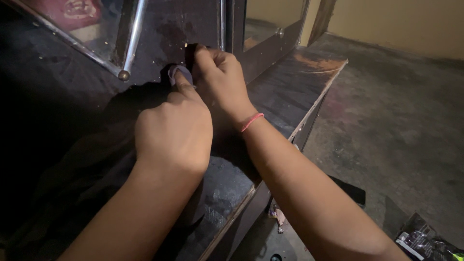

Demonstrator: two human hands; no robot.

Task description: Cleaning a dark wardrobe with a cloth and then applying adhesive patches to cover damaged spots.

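1. I see a small greyish cloth scrap (178, 73) pressed against the dark panel (159, 34) of a cabinet, just right of the round end of a slanted metal bar (129, 46).
2. My left hand (174, 133) is fisted, knuckles up, with the index finger stretched forward; its tip pins the cloth scrap to the panel. The other fingers are curled shut.
3. My right hand (220, 77) sits just beside it, touching along the thumb side. Its fingers are bent and pinched closed on a small dark piece at the panel; what that piece is I cannot tell. A thin red band (252, 122) circles the right wrist.
4. Both forearms come in from the lower edge and meet at the panel, the right crossing over the ledge.
5. Below the hands a dark, dusty ledge (290, 92) runs off to the upper right, ending in a pale worn edge. Beyond that edge the concrete floor (401, 125) lies open to the right.
6. Left of the hands the surface is deep in shadow, and little shows there.
7. A glazed door (270, 24) stands just right of the right hand, close against the knuckles.
8. On the floor at lower right lies a crumpled dark packet (425, 239), well apart from the hands.
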